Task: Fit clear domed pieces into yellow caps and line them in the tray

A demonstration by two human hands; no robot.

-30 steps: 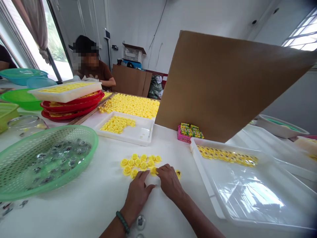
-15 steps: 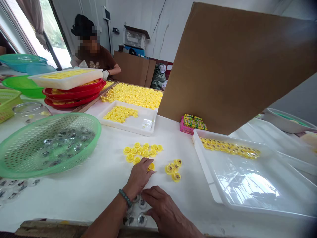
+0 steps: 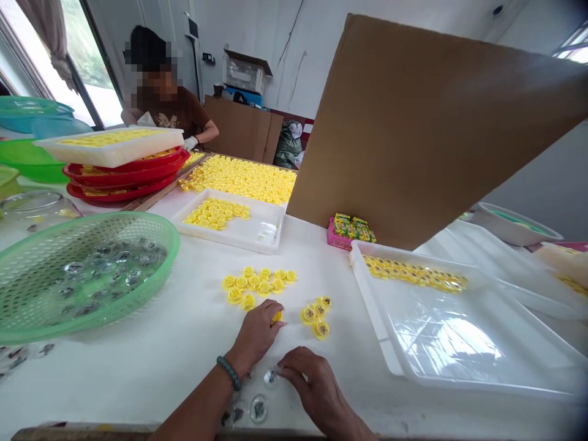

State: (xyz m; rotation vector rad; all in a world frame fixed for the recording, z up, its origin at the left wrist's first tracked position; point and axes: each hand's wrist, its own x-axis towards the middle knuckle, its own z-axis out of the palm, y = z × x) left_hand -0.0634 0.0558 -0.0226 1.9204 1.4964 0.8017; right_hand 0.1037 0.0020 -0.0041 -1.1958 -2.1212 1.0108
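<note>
My left hand, a green bead bracelet on its wrist, rests on the white table with fingers curled over one yellow cap. Just beyond it lies a loose cluster of yellow caps. A smaller group of yellow caps sits to the right. My right hand is near the table's front edge, its fingers pinching a small clear round disc. More clear discs lie below my left wrist.
A green mesh basket with clear discs stands at left. White trays with yellow caps sit ahead and at right. A big cardboard sheet leans behind. Red trays are stacked far left; another person works at the far end.
My right hand drew back from the yellow caps to the clear discs at the front edge and pinched one. My left hand stayed at the caps, closing over one.
</note>
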